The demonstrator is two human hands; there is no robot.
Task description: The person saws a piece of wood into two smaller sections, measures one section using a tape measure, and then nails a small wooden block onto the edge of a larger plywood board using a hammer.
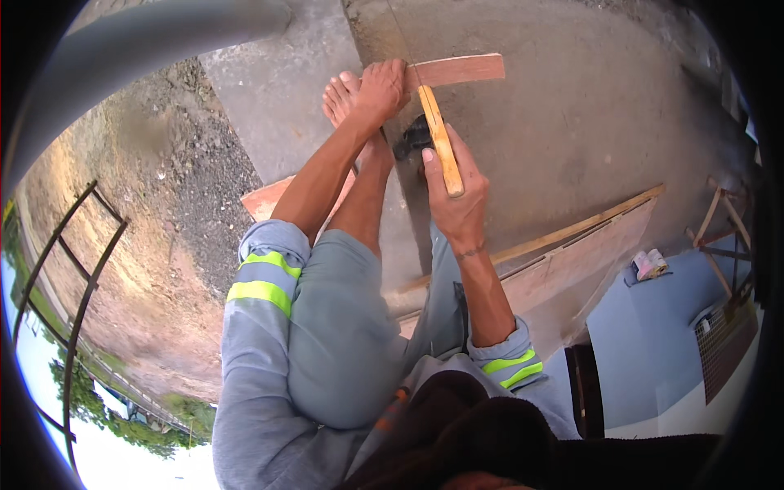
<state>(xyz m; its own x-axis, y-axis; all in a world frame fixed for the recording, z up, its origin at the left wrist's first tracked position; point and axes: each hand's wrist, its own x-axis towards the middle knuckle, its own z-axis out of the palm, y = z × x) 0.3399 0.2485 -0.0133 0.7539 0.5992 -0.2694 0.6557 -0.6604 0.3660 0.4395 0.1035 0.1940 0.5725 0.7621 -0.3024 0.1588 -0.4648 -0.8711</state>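
Note:
My right hand (459, 184) is wrapped round the yellow wooden handle (441, 139) of a handsaw. Its thin blade (400, 31) points away from me, seen nearly edge-on. Under it lies a reddish wooden board (465, 70), crossing the edge of the concrete. My left hand (382, 91) grips this board close to the blade, its fingers pressed together over the wood. Right beside that hand, my bare foot (343, 91) rests at the board. A black object (415, 137), partly behind my right hand, is too hidden to name.
Another reddish board piece (265, 198) shows left of my leg. A long timber strip (580, 220) and a wide panel (572, 257) lie at the right. A grey pipe (180, 37) crosses the upper left; a dark metal frame (77, 327) stands at the left, near gravel (204, 155).

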